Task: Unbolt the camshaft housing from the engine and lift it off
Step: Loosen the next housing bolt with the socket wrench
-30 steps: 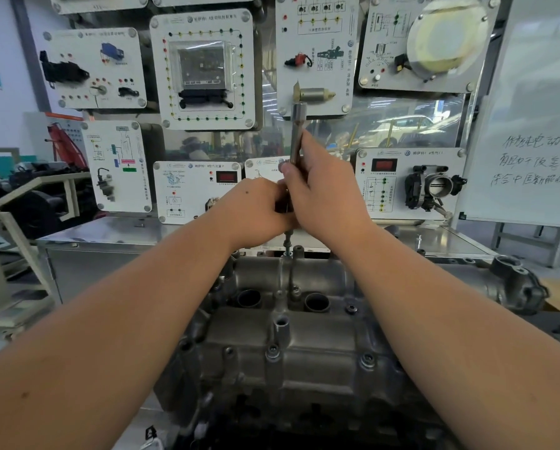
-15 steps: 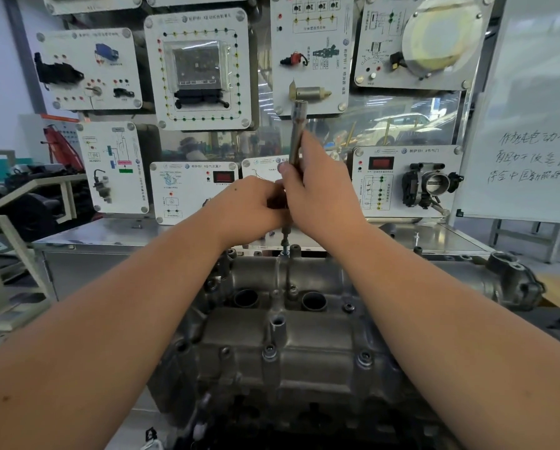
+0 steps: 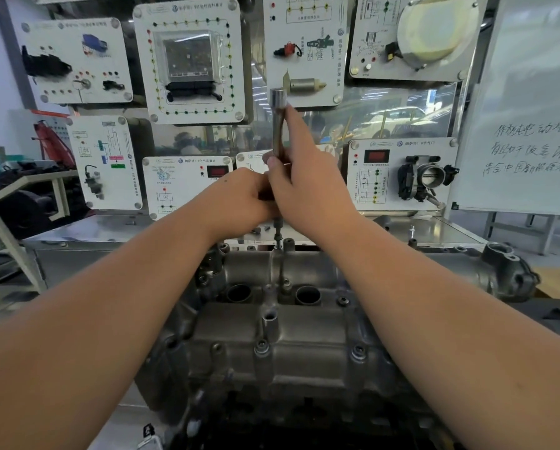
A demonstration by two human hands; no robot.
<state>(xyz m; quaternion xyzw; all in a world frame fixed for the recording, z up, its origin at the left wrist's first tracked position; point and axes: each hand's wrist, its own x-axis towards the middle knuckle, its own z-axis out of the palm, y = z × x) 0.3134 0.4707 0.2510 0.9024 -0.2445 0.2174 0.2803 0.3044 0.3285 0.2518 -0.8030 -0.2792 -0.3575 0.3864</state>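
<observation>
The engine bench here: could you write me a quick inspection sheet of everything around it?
Surface: steel bench behind the engine; a few loose bolts lie on it.
Job's things: camshaft housing still on the engine, bolts seated along its near edge; upright socket driver planted on a far-edge bolt.
Clutter: nothing seen beyond the loose bolts.
Hands: left hand grips the driver low; right hand holds its shaft, forefinger pointing up.
Cables: nothing seen.
Surroundings: training panels on the wall, throttle body panel, handwritten whiteboard.
</observation>
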